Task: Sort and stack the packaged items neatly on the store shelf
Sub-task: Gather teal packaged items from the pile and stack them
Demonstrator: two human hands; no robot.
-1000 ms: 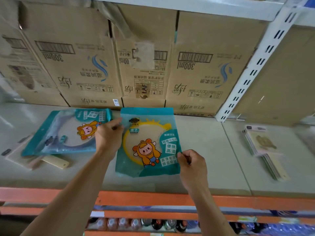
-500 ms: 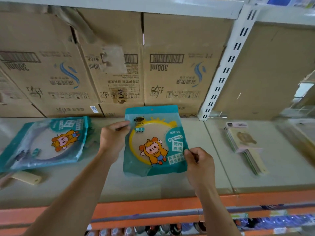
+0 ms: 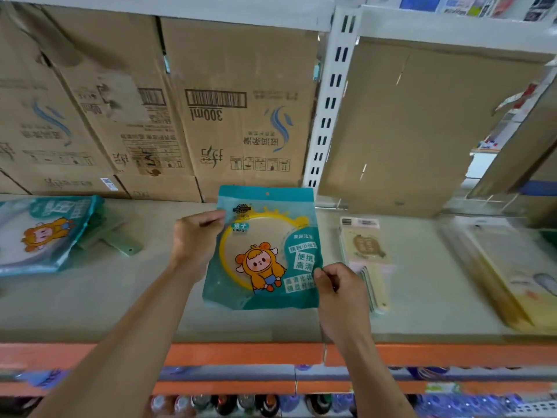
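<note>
Both bare forearms reach up from below toward the mirror packet (image 3: 271,236), left forearm slanting in at more of an angle. The left hand (image 3: 196,241) pinches the packet's upper-left edge (fingertip detail unclear). The right hand (image 3: 342,292) pinches its lower-right edge, fingers curled, back of hand to camera

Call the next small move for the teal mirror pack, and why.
Likely lower the mirror pack flat onto the shelf, squared to its front edge. Left hand and right hand pinch opposite edges; it is slightly skewed, between the teal pile and beige packs.
</note>
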